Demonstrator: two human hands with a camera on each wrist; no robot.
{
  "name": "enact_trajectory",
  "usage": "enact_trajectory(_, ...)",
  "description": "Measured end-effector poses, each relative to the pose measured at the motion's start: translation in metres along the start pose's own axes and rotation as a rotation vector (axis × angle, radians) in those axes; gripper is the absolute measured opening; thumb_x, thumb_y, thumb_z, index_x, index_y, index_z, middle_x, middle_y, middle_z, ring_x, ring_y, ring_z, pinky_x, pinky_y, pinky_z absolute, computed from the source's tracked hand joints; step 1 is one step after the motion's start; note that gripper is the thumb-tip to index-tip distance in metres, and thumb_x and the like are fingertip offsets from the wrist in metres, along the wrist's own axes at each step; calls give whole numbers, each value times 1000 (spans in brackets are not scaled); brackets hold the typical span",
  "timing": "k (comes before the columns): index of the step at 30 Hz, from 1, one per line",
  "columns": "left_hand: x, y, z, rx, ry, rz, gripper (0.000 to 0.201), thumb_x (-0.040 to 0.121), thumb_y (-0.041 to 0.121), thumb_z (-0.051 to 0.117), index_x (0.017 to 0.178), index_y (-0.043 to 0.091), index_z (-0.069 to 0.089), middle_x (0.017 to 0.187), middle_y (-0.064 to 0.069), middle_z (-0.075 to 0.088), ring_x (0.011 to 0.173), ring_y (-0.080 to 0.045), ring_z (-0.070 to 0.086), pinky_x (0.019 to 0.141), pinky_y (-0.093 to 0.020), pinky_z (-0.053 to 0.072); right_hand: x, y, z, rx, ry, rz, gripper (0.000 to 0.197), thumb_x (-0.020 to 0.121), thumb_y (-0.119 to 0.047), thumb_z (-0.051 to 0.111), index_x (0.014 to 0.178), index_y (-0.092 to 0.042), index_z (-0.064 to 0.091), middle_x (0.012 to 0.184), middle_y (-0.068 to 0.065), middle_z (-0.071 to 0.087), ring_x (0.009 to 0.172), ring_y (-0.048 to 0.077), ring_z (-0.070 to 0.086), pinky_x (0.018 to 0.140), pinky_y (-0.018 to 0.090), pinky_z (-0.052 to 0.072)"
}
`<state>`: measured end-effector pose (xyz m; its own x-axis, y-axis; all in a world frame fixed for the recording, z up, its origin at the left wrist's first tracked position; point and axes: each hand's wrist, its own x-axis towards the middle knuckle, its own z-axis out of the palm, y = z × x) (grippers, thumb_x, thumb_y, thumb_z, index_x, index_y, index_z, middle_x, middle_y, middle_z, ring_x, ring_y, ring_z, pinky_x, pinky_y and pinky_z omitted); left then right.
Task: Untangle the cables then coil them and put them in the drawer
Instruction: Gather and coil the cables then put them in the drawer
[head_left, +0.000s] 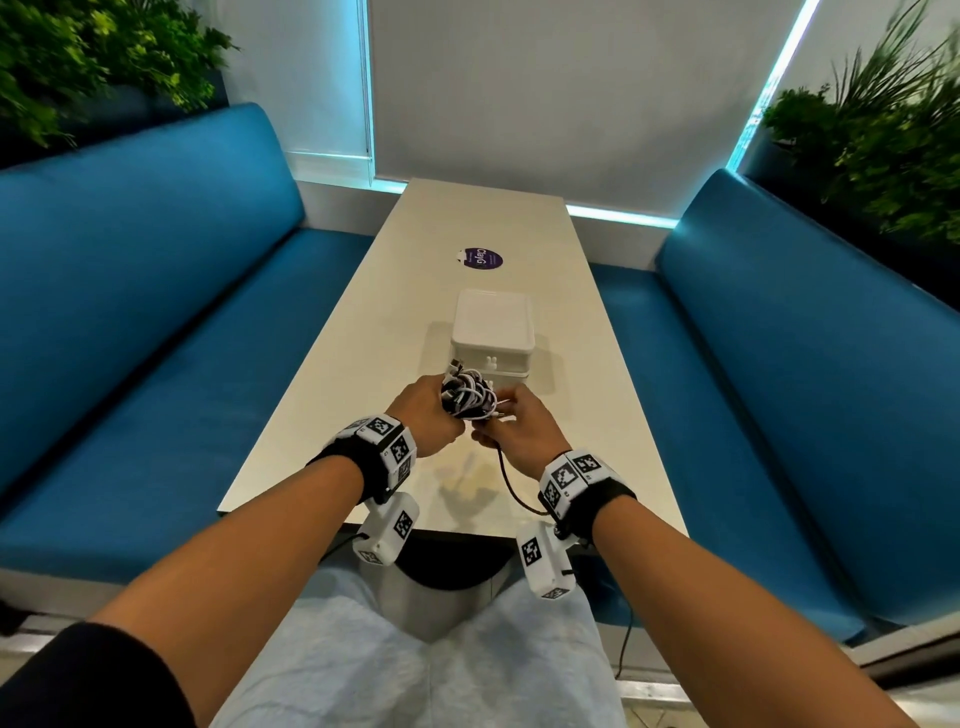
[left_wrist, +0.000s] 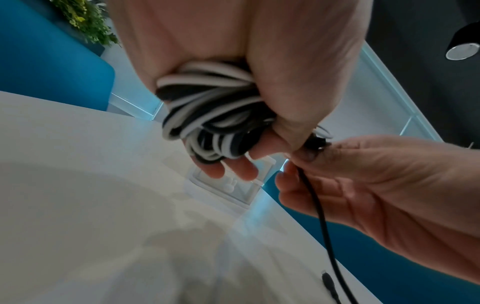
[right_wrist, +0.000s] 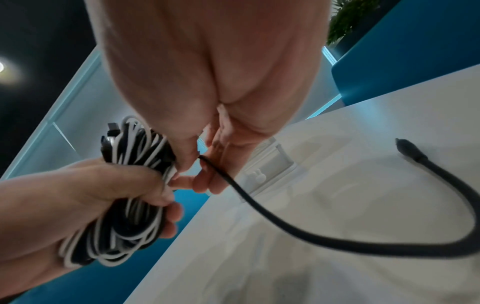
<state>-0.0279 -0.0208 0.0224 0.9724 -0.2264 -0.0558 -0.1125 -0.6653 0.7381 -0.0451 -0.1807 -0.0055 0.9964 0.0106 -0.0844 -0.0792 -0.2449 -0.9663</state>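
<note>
A tangled bundle of black and white cables (head_left: 467, 397) is held above the table, just in front of the white drawer box (head_left: 492, 332). My left hand (head_left: 428, 418) grips the bundle (left_wrist: 207, 115) with fingers curled round it. My right hand (head_left: 511, 428) pinches a black cable strand (right_wrist: 249, 197) beside the bundle (right_wrist: 124, 205). That strand hangs down in a loop, and its plug end (right_wrist: 405, 148) lies on the table. The drawers of the white box look closed.
The long white table (head_left: 405, 291) carries a round purple sticker (head_left: 482, 258) behind the box. Blue benches (head_left: 156, 312) line both sides, with plants at the back corners. A white blind hangs at the far end.
</note>
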Motion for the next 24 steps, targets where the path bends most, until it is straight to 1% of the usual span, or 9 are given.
enact_trajectory(2, -1, -3, 0, -82, -30, -11, 27, 59, 19, 66, 85, 20, 68, 73, -4, 71, 66, -26, 68, 62, -39, 58, -1, 2, -3, -76, 19, -8, 26, 86, -17, 74, 104, -12, 56, 102, 7, 66, 68, 21, 67, 70, 36, 60)
enact_trajectory(4, -2, -5, 2, -117, -53, -21, 26, 57, 18, 70, 83, 16, 71, 72, -7, 72, 61, -26, 69, 60, -41, 59, 0, 3, -7, -156, 44, -29, 27, 85, -25, 75, 103, -15, 59, 98, 2, 68, 66, 17, 66, 63, 31, 56)
enact_trajectory(6, -4, -5, 3, -118, -87, -38, 17, 63, 20, 74, 79, 14, 72, 69, -6, 72, 55, -20, 65, 53, -34, 55, 3, 5, -9, -155, 65, -32, 26, 84, -23, 76, 103, -16, 60, 96, 4, 69, 69, 16, 65, 62, 31, 56)
enact_trajectory(8, -2, -4, 6, -97, -102, -81, 19, 66, 24, 76, 78, 11, 71, 64, -5, 69, 53, -18, 61, 48, -28, 47, 5, 7, -10, -117, 50, -19, 26, 81, -12, 76, 102, -15, 59, 97, 7, 69, 76, 18, 65, 64, 31, 56)
enact_trajectory(11, 2, -1, 12, 28, -24, -94, 21, 63, 26, 69, 80, 14, 66, 72, -3, 67, 66, -24, 65, 56, -31, 52, 4, 8, -11, -145, -25, -27, 32, 78, -3, 74, 103, -15, 58, 99, 2, 68, 83, 18, 66, 74, 34, 56)
enact_trajectory(13, 3, 2, 14, 102, 67, -100, 19, 66, 29, 64, 82, 18, 64, 76, -3, 66, 69, -26, 64, 60, -32, 54, 4, 8, -13, -226, -33, -49, 28, 81, -6, 70, 105, -18, 60, 101, -3, 67, 84, 17, 67, 80, 34, 55)
enact_trajectory(17, 11, 2, 2, 35, 205, -117, 21, 72, 36, 69, 82, 18, 67, 79, -5, 68, 73, -28, 65, 69, -38, 58, -2, 13, -26, -310, 27, -48, 6, 91, -16, 61, 96, -18, 64, 91, -1, 67, 71, 17, 71, 69, 25, 55)
enact_trajectory(21, 10, -4, 0, -65, 270, -126, 26, 77, 39, 75, 90, 18, 71, 85, -4, 70, 79, -26, 65, 72, -31, 53, -5, 12, -32, -281, 51, -58, 4, 90, -16, 64, 89, -13, 64, 82, 5, 68, 61, 16, 66, 63, 26, 57)
enact_trajectory(24, 4, -2, 7, -205, 250, -137, 17, 80, 33, 73, 86, 18, 69, 79, -3, 73, 71, -20, 72, 69, -28, 54, -2, 7, -22, -286, 9, -72, 6, 89, -16, 62, 84, -14, 63, 69, 3, 66, 57, 16, 62, 66, 34, 57)
